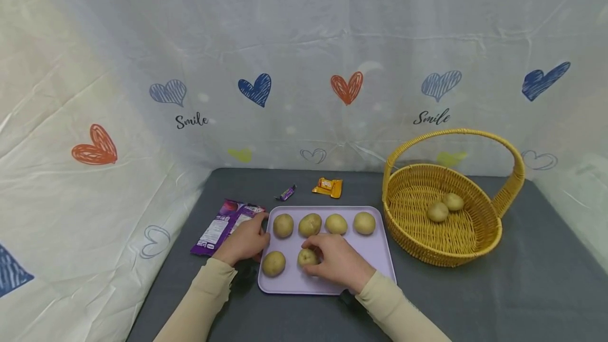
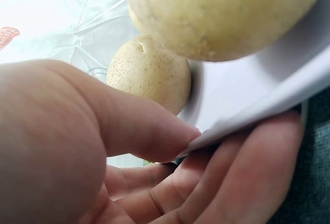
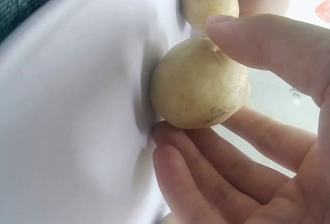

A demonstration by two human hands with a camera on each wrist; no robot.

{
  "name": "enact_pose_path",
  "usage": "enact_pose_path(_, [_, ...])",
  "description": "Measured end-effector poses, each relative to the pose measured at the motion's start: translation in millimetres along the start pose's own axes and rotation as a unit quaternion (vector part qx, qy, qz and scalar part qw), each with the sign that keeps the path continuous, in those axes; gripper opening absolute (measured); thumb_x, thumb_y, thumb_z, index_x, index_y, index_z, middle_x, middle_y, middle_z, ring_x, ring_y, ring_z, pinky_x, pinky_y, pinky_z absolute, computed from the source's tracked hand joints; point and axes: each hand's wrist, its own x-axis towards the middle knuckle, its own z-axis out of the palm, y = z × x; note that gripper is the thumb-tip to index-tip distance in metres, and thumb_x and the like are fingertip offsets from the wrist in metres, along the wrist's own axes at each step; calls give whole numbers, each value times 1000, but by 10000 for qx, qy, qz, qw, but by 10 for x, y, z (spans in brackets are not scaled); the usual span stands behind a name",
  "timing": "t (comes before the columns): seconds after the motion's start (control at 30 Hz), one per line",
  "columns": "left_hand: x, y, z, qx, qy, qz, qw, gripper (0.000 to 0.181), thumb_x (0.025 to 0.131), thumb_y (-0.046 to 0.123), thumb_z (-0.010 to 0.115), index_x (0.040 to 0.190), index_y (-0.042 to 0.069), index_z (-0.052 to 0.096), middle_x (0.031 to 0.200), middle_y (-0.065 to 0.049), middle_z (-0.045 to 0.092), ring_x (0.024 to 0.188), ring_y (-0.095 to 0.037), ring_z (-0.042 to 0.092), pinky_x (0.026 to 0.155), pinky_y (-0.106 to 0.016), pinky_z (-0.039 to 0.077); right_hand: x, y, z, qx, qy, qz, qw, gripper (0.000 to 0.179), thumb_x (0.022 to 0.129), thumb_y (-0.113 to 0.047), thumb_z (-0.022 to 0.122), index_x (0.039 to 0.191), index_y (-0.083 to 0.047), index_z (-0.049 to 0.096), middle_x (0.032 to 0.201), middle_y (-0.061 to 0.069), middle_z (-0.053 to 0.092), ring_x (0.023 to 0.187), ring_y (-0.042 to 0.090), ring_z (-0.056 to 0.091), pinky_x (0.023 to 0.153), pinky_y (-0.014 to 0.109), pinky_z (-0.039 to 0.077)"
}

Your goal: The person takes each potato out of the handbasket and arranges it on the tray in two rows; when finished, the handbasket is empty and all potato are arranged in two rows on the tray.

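A lilac tray lies on the dark table with several potatoes on it. My left hand grips the tray's left rim; in the left wrist view the thumb lies over the edge and the fingers are beneath it. Over the front row of the tray, my right hand holds a potato between thumb and fingers. The right wrist view shows this potato low at the tray surface. Another potato sits left of it, and a back row includes a potato at the right.
Right of the tray stands a yellow wicker basket with a tall handle and two potatoes inside. A purple packet lies by my left hand. Behind the tray are a small purple wrapped sweet and an orange wrapped snack.
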Motion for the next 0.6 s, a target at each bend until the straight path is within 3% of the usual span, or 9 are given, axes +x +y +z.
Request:
enact_pose_path(0.4, [2, -1, 1, 48, 5, 4, 10000, 61, 97, 6, 61, 157, -1, 47, 76, -5, 65, 48, -16, 66, 47, -33, 56, -1, -5, -45, 193, -178, 165, 9995, 45, 82, -22, 94, 121, -7, 77, 104, 0, 78, 91, 13, 72, 78, 27, 59])
enact_pose_path(0.6, [10, -9, 6, -24, 4, -47, 10000, 59, 99, 7, 60, 156, 1, 47, 78, -7, 65, 49, -17, 67, 48, -34, 58, -42, 3, -172, 419, -78, 391, 9983, 45, 86, -29, 91, 124, -11, 77, 113, 1, 78, 99, 17, 73, 84, 31, 61])
